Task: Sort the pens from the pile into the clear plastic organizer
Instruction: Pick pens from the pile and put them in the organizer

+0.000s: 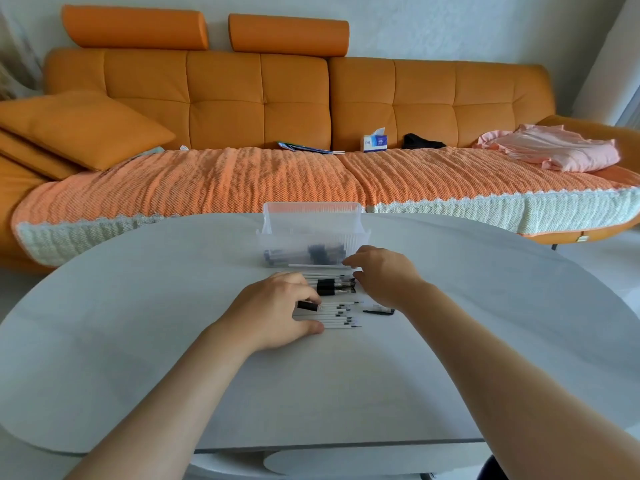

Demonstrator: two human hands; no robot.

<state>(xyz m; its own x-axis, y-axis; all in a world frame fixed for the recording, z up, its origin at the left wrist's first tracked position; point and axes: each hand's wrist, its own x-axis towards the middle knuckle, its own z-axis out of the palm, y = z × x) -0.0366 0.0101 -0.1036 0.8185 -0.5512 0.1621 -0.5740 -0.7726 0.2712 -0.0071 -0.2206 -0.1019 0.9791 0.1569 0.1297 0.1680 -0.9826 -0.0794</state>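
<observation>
On the grey table (138,341), a pile of pens (341,315), white with black caps, lying side by side just in front of the clear plastic organizer (311,233), already holding a few dark pens. Left hand (273,308) laid over the pile's left end, grip curled down on the pens, fingertips at a black cap, thumb at the near edge. Right hand (384,275) at the organizer's front right corner, fingers bent; impossible to tell whether that grip pinches anything. Behind, an orange sofa (259,98).
</observation>
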